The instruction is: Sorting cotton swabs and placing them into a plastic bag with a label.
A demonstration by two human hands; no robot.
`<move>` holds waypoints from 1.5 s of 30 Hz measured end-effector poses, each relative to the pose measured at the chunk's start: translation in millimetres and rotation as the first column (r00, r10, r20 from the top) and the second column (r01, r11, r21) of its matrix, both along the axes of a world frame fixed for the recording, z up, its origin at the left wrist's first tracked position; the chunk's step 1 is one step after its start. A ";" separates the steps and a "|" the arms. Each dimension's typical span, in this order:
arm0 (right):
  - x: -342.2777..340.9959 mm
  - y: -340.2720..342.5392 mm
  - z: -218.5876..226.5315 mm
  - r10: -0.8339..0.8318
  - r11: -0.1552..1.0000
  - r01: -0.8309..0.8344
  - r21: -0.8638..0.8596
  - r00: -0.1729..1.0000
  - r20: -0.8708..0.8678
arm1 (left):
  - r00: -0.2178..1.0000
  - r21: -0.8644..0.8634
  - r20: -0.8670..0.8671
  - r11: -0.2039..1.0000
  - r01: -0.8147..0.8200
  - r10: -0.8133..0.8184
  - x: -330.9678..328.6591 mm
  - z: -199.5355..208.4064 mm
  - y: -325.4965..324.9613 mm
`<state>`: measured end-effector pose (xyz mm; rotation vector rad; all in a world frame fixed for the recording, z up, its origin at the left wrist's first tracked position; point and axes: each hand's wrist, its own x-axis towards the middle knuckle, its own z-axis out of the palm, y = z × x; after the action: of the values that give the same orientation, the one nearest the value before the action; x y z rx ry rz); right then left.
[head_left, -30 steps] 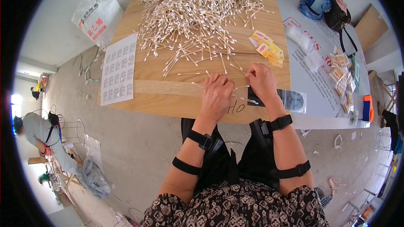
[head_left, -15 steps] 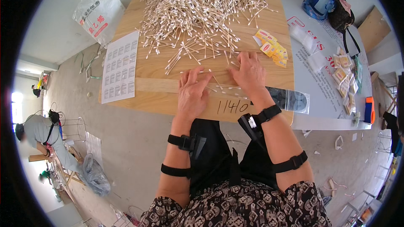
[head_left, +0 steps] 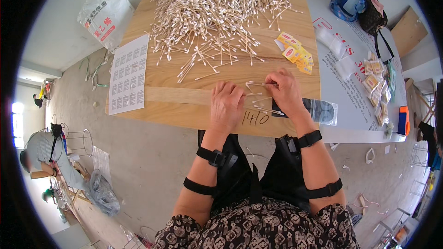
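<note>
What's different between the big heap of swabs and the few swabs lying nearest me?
The big heap is a dense mass; the few swabs make a small scatter. The big heap has swabs piled over one another, while the few swabs lie loosely spread. The big heap covers the far part of the wooden table; the few swabs lie near its close edge. Both have thin sticks with white tips.

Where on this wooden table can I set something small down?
Widest bare patch on the wooden table: between the printed sheet and left hand, nearer than the swab pile. A narrower one lies between the pile and yellow packets, beyond the right hand. Crowded: the far end, under the pile, and between the hands, where loose swabs lie.
</note>
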<state>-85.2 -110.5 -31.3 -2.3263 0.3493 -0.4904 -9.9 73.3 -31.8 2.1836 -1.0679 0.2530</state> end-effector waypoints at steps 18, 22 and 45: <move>79.1 8.5 5.1 -0.239 0.944 0.209 -0.254 0.966 -0.095 | 0.989 0.131 0.044 0.981 -0.145 0.141 75.7 -2.3 -64.0; 85.1 0.3 -4.7 -0.158 0.917 0.106 -0.386 0.982 -0.106 | 0.998 0.155 0.013 0.986 -0.068 0.067 76.4 2.8 -67.6; 24.5 -20.4 -8.7 0.080 0.974 -0.069 -0.214 0.996 0.045 | 0.998 0.166 0.018 0.984 -0.063 0.061 86.5 -9.0 -66.5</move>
<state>-60.8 -130.8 -40.0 -2.5163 0.1904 -0.5759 76.6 6.8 -40.8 2.3699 -1.0623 0.2123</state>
